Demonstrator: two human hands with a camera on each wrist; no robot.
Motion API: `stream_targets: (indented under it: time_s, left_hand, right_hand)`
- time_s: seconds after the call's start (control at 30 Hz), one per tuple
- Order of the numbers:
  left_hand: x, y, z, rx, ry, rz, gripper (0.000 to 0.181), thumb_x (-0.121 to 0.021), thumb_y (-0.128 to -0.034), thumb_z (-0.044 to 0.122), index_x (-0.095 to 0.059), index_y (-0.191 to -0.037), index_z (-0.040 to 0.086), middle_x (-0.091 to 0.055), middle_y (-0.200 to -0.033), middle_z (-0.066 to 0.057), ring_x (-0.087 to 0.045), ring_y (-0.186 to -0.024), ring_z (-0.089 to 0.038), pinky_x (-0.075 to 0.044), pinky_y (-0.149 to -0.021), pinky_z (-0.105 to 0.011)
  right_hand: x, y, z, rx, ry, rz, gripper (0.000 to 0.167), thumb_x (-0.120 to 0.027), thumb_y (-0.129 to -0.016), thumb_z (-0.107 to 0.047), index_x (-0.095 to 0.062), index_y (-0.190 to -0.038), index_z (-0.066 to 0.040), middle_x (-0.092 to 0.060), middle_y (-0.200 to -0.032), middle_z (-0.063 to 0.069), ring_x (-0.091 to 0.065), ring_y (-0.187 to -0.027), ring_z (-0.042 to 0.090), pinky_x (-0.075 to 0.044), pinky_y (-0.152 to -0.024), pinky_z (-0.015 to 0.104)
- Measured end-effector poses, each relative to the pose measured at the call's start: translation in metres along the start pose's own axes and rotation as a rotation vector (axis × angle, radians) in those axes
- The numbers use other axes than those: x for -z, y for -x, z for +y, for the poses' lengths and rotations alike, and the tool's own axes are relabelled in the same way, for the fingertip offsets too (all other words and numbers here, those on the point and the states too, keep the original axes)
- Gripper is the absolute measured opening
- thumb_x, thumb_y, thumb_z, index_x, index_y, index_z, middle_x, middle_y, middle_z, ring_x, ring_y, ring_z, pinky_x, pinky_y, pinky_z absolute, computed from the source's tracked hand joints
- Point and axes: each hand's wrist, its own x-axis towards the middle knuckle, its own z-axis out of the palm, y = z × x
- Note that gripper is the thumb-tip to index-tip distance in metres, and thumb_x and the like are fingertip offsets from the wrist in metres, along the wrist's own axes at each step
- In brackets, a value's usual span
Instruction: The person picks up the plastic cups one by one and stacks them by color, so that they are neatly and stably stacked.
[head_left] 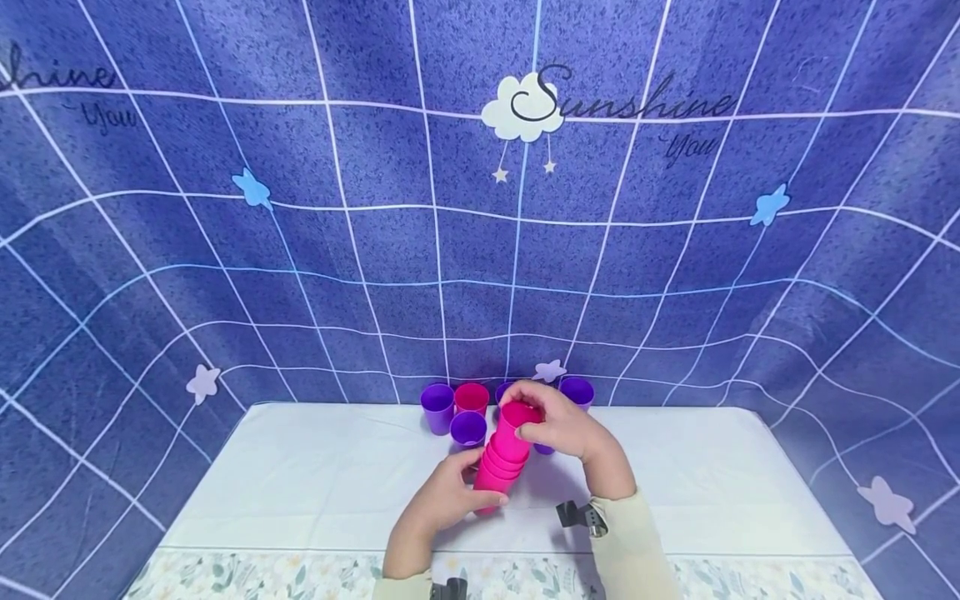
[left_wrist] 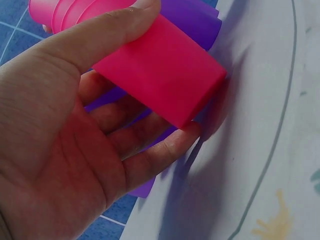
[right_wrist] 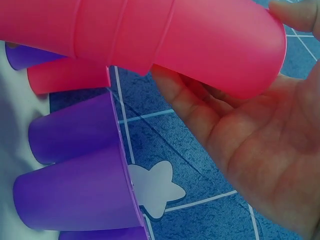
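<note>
Working the stack of pink cups (head_left: 497, 477) between my left fingers (left_wrist: 162, 147) and my right fingers (right_wrist: 190, 107) is the step in hand, as I judge it; I cannot tell whether the topmost pink cup (head_left: 512, 442) is being pushed in or drawn out. The stack leans, its lower end within my left fingers, its open mouth within my right. On the left I have them curled round the lower cup, thumb opposite the rest; on the right they pinch the topmost cup, thumb by its rim. Just beyond them a red cup (head_left: 472, 397) and purple cups (head_left: 437, 413) stand upright on the desk (head_left: 300, 475). Next, I think, calls for a firm left hold while the right fingers move straight along the stack's lean, clear of those cups.
</note>
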Motion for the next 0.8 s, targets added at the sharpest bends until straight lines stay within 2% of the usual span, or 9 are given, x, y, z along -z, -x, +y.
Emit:
stream_targets:
  time_s: [0.17,0.57,0.8]
  left_hand:
    - [-0.0003,0.0001,0.0012,0.000,-0.009,-0.001,0.056,-0.092,-0.0812,0.019,-0.070,-0.132,0.011,-0.077,-0.116,-0.007,-0.071,-0.100,-0.017,-0.057,-0.083,-0.027]
    - [0.0003,0.0000,-0.0006,0.001,-0.023,-0.012,0.051,-0.090,-0.0833,0.019,-0.071,-0.130,0.011,-0.077,-0.113,-0.007,-0.070,-0.094,-0.012,-0.059,-0.076,-0.027]
    - [0.0007,0.0014,0.0021,0.002,0.002,-0.008,0.052,-0.091,-0.0825,0.018,-0.071,-0.130,0.011,-0.077,-0.114,-0.008,-0.070,-0.096,-0.012,-0.057,-0.078,-0.025]
  right_hand:
    - [0.0017,0.0000,-0.0008,-0.013,0.023,-0.050,0.039,-0.070,-0.081,-0.010,-0.064,-0.119,-0.004,-0.068,-0.111,0.017,-0.064,-0.096,0.017,-0.057,-0.079,0.026]
    - [0.0027,0.0018,-0.0063,-0.085,0.032,-0.121,0.048,-0.078,-0.078,-0.012,-0.066,-0.124,-0.005,-0.067,-0.122,0.017,-0.063,-0.105,0.023,-0.057,-0.087,0.032]
    - [0.0012,0.0014,-0.0015,-0.082,0.030,-0.152,0.049,-0.079,-0.077,-0.011,-0.067,-0.123,-0.005,-0.066,-0.122,0.017,-0.063,-0.099,0.022,-0.057,-0.081,0.029]
